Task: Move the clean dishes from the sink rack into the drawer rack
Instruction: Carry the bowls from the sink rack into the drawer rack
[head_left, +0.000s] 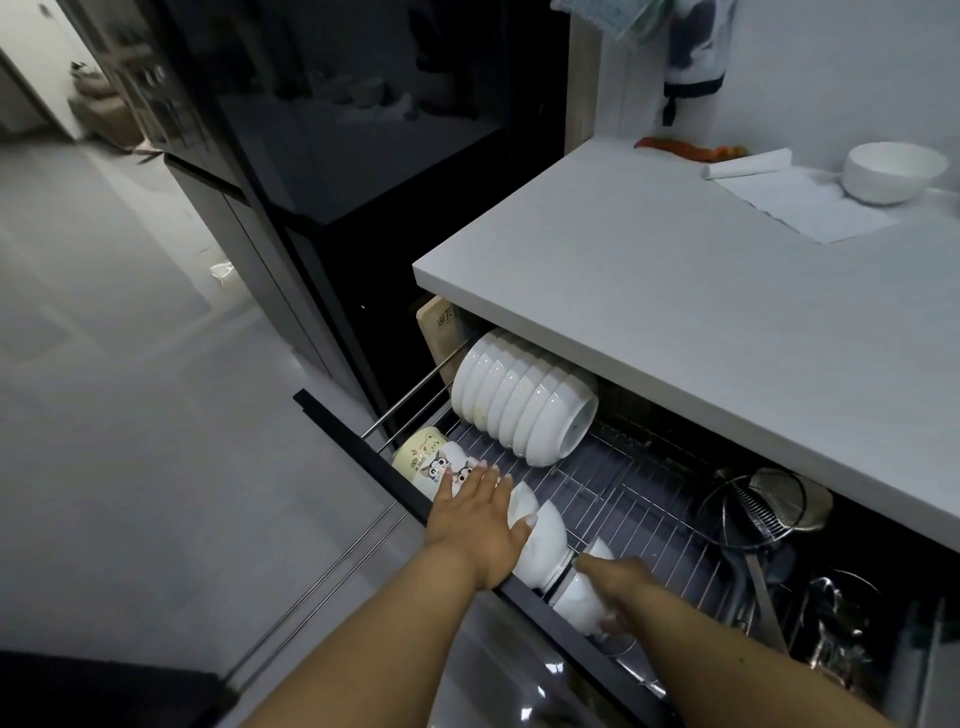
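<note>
Both my hands in the drawer rack (623, 499)

My left hand (475, 512) lies spread flat on nested bowls (540, 540); my right hand (615, 584) curls around one white bowl (579, 603).

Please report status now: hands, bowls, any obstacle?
Left hand flat on front-row bowls. Right hand grips nearest bowl in drawer rack. Nothing blocking.

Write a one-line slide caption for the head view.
Left hand steadies bowls in the drawer rack while right hand sets in another bowl.
</note>
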